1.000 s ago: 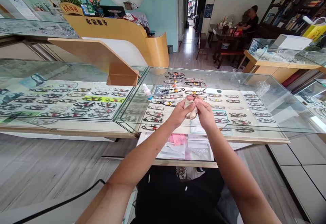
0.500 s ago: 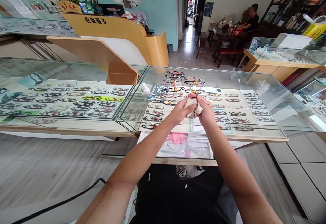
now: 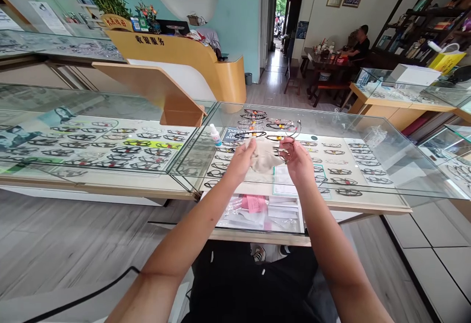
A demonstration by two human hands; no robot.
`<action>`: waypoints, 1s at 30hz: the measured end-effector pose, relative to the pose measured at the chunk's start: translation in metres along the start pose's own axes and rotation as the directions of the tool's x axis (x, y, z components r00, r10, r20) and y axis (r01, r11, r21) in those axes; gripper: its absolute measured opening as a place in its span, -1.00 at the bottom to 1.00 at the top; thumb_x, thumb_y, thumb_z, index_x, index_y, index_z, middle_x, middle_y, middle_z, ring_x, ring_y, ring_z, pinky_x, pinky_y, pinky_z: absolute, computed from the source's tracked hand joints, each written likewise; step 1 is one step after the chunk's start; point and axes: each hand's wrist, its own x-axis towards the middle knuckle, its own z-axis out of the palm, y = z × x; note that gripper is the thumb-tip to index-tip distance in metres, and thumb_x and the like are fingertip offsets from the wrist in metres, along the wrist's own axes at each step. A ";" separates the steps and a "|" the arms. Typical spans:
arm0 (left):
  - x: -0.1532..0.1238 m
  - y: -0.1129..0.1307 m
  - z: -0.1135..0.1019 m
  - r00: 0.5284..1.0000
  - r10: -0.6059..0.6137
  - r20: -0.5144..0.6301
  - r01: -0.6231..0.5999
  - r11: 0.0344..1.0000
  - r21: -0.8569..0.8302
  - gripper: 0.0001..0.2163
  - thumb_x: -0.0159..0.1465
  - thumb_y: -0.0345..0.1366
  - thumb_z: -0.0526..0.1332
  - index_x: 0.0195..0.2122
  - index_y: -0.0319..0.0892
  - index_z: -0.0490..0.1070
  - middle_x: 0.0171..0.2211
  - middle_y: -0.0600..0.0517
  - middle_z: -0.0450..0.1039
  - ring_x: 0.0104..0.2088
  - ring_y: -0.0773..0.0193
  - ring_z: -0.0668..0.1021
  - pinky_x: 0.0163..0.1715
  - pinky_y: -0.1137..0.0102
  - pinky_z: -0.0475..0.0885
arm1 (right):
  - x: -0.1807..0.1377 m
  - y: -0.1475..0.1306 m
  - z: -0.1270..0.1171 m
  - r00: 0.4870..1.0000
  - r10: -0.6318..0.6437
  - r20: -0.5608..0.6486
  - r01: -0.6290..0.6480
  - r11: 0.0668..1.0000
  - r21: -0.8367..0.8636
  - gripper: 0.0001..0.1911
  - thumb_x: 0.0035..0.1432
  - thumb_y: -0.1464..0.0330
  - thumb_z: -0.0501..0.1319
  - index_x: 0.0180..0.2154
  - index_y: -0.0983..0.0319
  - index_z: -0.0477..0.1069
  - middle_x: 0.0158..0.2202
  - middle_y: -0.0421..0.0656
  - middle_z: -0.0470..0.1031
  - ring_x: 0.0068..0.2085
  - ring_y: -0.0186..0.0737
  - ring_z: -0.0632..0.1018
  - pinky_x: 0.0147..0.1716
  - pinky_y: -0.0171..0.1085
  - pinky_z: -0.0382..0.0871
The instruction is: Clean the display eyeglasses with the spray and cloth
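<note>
Over the glass display counter (image 3: 371, 117), my left hand (image 3: 240, 162) is closed on one side of a beige cleaning cloth (image 3: 263, 159), which spreads toward the right. My right hand (image 3: 300, 163) pinches a pair of thin-framed eyeglasses (image 3: 286, 152), held just right of the cloth. Fingers partly cover the frame. Beyond both hands, several eyeglasses (image 3: 254, 113) lie in two columns on the glass top. A small white bottle with a blue lower part (image 3: 215, 136) stands upright left of them.
Below my hands, an open drawer (image 3: 235, 237) holds plastic bags and a pink slip (image 3: 255, 203). A brown slanted board (image 3: 136, 80) stands on the left counter. A yellow cashier desk (image 3: 230, 80) is behind. A person (image 3: 361, 43) sits at a far table.
My hands have moved apart from their bunched grip. The cloth now spreads from my left hand, and the eyeglasses show in my right. The view has tilted up slightly.
</note>
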 end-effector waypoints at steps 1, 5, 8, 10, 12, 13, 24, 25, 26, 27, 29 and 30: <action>-0.003 0.006 -0.013 0.999 0.000 -0.055 -0.001 1.000 -0.022 -0.48 0.11 0.24 0.52 -0.29 -0.14 0.53 -0.46 0.10 0.54 -0.42 0.30 0.59 -0.40 0.44 0.49 | -0.001 -0.001 0.001 1.000 0.002 0.018 -0.002 1.000 0.006 -0.70 0.28 0.07 0.38 -0.13 0.12 0.70 -0.07 -0.11 0.69 -0.11 -0.19 0.61 -0.15 -0.25 0.54; -0.014 0.027 -0.074 0.964 0.021 -0.265 -0.044 0.996 -0.081 -0.63 0.26 0.05 0.49 -0.17 -0.13 0.55 -0.35 0.02 0.62 -0.30 0.21 0.68 -0.33 0.36 0.59 | -0.003 0.000 0.006 0.994 0.067 0.085 -0.067 0.998 0.003 -0.67 0.28 0.05 0.36 -0.12 0.14 0.67 -0.11 -0.09 0.67 -0.16 -0.19 0.61 -0.17 -0.24 0.51; -0.017 0.037 -0.114 0.957 0.141 -0.253 -0.126 0.989 0.072 -0.63 0.37 0.07 0.40 -0.18 -0.16 0.48 -0.32 0.03 0.64 -0.26 0.25 0.68 -0.22 0.30 0.65 | -0.004 0.001 0.008 0.984 0.113 0.137 -0.114 0.993 -0.002 -0.61 0.27 0.01 0.33 -0.10 0.15 0.66 -0.12 -0.08 0.67 -0.19 -0.18 0.60 -0.19 -0.23 0.49; -0.015 0.037 -0.133 0.953 0.139 -0.269 -0.115 0.988 0.104 -0.60 0.34 0.08 0.42 -0.22 -0.18 0.43 -0.37 0.05 0.62 -0.29 0.24 0.67 -0.26 0.29 0.63 | -0.005 0.002 0.009 0.977 0.125 0.171 -0.122 0.992 -0.026 -0.58 0.26 -0.02 0.32 -0.11 0.17 0.66 -0.12 -0.06 0.66 -0.19 -0.17 0.60 -0.17 -0.20 0.48; -0.012 0.033 -0.146 0.940 0.078 -0.331 -0.037 0.991 0.128 -0.58 0.29 0.05 0.47 -0.23 -0.20 0.42 -0.40 0.03 0.60 -0.32 0.21 0.66 -0.32 0.30 0.59 | -0.007 0.000 0.011 0.972 0.131 0.194 -0.118 0.990 -0.075 -0.56 0.24 -0.03 0.32 -0.10 0.17 0.65 -0.13 -0.05 0.66 -0.20 -0.15 0.59 -0.16 -0.18 0.47; -0.010 0.030 -0.151 0.931 0.053 -0.360 0.008 0.986 0.166 -0.59 0.27 0.02 0.49 -0.22 -0.22 0.43 -0.40 0.01 0.60 -0.32 0.19 0.66 -0.32 0.29 0.58 | -0.008 -0.001 0.012 0.970 0.136 0.202 -0.118 0.988 -0.102 -0.55 0.22 -0.04 0.33 -0.10 0.17 0.64 -0.14 -0.05 0.66 -0.20 -0.13 0.59 -0.16 -0.18 0.46; -0.046 0.071 -0.097 0.785 0.607 0.120 -0.440 0.410 0.799 -0.36 0.34 0.00 0.37 0.40 -0.03 0.35 0.42 -0.21 0.39 0.45 -0.20 0.39 0.45 -0.14 0.24 | -0.017 -0.058 0.020 0.842 0.254 0.477 -0.121 0.949 -0.292 -0.58 0.24 -0.05 0.36 -0.17 0.18 0.64 -0.26 -0.09 0.59 -0.25 -0.11 0.53 -0.21 -0.16 0.33; -0.053 0.081 -0.079 0.778 0.585 0.230 -0.500 0.355 0.790 -0.32 0.36 0.04 0.35 0.45 -0.02 0.31 0.44 -0.19 0.36 0.45 -0.17 0.39 0.45 -0.11 0.26 | -0.015 -0.064 0.023 0.821 0.269 0.504 -0.119 0.943 -0.310 -0.56 0.25 -0.06 0.35 -0.18 0.18 0.64 -0.28 -0.09 0.59 -0.26 -0.11 0.52 -0.22 -0.16 0.32; -0.058 0.090 -0.060 0.759 0.576 0.304 -0.549 0.315 0.774 -0.26 0.33 0.09 0.38 0.48 -0.02 0.27 0.46 -0.18 0.34 0.46 -0.16 0.38 0.46 -0.08 0.27 | -0.012 -0.071 0.027 0.800 0.281 0.531 -0.113 0.938 -0.326 -0.54 0.26 -0.08 0.34 -0.19 0.19 0.65 -0.29 -0.09 0.58 -0.27 -0.12 0.52 -0.23 -0.17 0.31; -0.061 0.099 -0.044 0.745 0.563 0.358 -0.588 0.300 0.752 -0.19 0.30 0.12 0.42 0.50 -0.02 0.24 0.48 -0.18 0.32 0.47 -0.16 0.37 0.45 -0.06 0.29 | -0.010 -0.077 0.031 0.783 0.287 0.551 -0.105 0.935 -0.337 -0.53 0.27 -0.09 0.33 -0.20 0.19 0.65 -0.31 -0.10 0.58 -0.28 -0.13 0.52 -0.23 -0.17 0.31; -0.064 0.111 -0.017 0.728 0.550 0.409 -0.636 0.318 0.703 -0.20 0.27 0.16 0.43 0.47 0.01 0.29 0.44 -0.16 0.38 0.43 -0.15 0.42 0.42 -0.04 0.33 | -0.006 -0.090 0.040 0.759 0.281 0.587 -0.072 0.933 -0.353 -0.51 0.30 -0.10 0.30 -0.21 0.20 0.65 -0.33 -0.10 0.59 -0.30 -0.14 0.51 -0.21 -0.17 0.33; -0.063 0.115 -0.008 0.721 0.553 0.417 -0.653 0.341 0.677 -0.24 0.27 0.17 0.44 0.43 0.01 0.35 0.39 -0.15 0.44 0.39 -0.14 0.47 0.40 -0.03 0.37 | -0.005 -0.097 0.044 0.758 0.269 0.595 -0.055 0.934 -0.353 -0.51 0.31 -0.10 0.29 -0.23 0.19 0.65 -0.35 -0.10 0.59 -0.30 -0.14 0.51 -0.22 -0.17 0.33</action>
